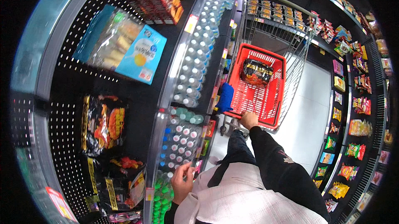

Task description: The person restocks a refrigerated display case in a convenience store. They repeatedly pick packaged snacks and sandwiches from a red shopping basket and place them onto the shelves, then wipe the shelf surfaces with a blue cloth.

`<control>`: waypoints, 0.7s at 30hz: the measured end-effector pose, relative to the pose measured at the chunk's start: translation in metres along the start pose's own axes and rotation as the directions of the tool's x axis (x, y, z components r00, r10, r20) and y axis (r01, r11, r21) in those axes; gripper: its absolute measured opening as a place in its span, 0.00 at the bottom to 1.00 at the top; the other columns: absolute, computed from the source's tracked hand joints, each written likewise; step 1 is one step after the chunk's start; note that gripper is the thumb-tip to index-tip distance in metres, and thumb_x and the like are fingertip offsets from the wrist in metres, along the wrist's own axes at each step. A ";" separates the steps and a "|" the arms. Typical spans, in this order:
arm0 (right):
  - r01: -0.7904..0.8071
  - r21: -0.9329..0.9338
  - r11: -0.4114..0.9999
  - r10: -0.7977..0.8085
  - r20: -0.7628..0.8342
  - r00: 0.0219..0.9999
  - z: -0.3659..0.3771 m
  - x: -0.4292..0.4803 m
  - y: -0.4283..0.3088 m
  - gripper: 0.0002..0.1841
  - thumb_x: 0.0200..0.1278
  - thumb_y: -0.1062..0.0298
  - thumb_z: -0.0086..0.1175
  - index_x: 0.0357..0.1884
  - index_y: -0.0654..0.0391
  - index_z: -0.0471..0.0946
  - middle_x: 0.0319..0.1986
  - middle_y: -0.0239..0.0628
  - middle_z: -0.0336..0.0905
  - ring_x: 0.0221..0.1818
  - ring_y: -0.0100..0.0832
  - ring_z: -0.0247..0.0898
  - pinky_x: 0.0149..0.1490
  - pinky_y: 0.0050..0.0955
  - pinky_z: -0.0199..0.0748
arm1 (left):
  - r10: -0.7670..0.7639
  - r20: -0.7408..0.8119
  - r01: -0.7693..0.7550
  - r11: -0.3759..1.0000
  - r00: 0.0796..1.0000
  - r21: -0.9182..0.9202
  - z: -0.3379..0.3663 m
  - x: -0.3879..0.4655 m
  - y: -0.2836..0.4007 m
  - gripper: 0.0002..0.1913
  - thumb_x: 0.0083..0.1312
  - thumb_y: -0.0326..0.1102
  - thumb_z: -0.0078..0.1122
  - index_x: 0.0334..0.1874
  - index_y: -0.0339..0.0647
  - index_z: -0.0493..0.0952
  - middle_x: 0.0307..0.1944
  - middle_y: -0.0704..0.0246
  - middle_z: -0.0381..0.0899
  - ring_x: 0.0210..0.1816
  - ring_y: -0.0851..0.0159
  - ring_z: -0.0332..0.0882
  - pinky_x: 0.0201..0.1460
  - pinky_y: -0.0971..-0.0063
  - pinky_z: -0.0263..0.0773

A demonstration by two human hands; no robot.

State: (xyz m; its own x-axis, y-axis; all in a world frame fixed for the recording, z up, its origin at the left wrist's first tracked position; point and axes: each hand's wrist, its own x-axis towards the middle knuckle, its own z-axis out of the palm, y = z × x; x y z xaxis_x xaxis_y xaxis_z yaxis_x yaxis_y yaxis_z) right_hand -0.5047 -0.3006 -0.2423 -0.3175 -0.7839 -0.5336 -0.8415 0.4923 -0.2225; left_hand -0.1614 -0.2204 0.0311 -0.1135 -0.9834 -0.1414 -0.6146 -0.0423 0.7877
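Observation:
My right hand [249, 120] is closed at the near rim of a red plastic shopping basket [239, 68]. Whether it also grips the cart's bar there is hidden. The basket rests in a wire shopping cart [297, 77] and holds a black food multipack [257, 72] with orange-red print. Beside the basket's left near corner is a blue cloth-like item [225, 98]. My left hand [182, 182] holds nothing, its fingers slightly bent and apart, near shelved bottles with green caps [162, 194].
On the left shelf [137, 105] lie a blue food package [140, 54], black multipacks [103, 124] and red boxes [159, 2]. Below it stand many water bottles [194, 65]. Snack packets fill the right shelves [341, 130] and far shelf [274, 10]. White floor [311, 90] shows right of the cart.

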 end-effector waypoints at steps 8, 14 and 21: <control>0.085 0.565 0.821 -0.204 0.151 0.967 -0.019 0.020 0.036 0.42 0.56 0.33 0.71 0.57 0.65 0.82 0.51 0.54 0.86 0.56 0.48 0.83 0.60 0.44 0.80 | -0.030 0.058 0.026 0.998 0.998 0.061 0.035 0.062 0.042 0.10 0.70 0.26 0.64 0.51 0.35 0.83 0.39 0.60 0.87 0.34 0.63 0.85 0.39 0.71 0.78; 0.046 0.648 0.761 0.063 -0.144 0.988 -0.061 0.100 0.102 0.23 0.69 0.54 0.67 0.53 0.66 0.84 0.43 0.49 0.89 0.47 0.41 0.87 0.53 0.37 0.82 | -0.128 0.105 0.119 0.989 0.986 0.084 0.053 0.089 0.054 0.09 0.70 0.25 0.63 0.51 0.35 0.83 0.38 0.60 0.87 0.37 0.62 0.86 0.42 0.68 0.79; 0.172 0.308 0.936 0.016 -0.523 0.852 -0.091 0.206 0.123 0.25 0.61 0.60 0.69 0.58 0.58 0.78 0.51 0.50 0.82 0.57 0.57 0.74 0.59 0.51 0.76 | -0.170 0.163 0.153 0.982 0.972 0.111 0.070 0.107 0.055 0.09 0.71 0.26 0.62 0.51 0.35 0.83 0.38 0.60 0.87 0.38 0.59 0.87 0.42 0.68 0.79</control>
State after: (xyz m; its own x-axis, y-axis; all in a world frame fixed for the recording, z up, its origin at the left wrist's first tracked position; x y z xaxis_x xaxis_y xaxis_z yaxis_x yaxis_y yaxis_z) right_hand -0.7130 -0.4361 -0.3047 -0.5127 -0.8580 -0.0311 -0.7074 0.4427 -0.5509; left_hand -0.2619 -0.3159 0.0176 -0.1332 -0.9196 -0.3696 -0.7077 -0.1728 0.6851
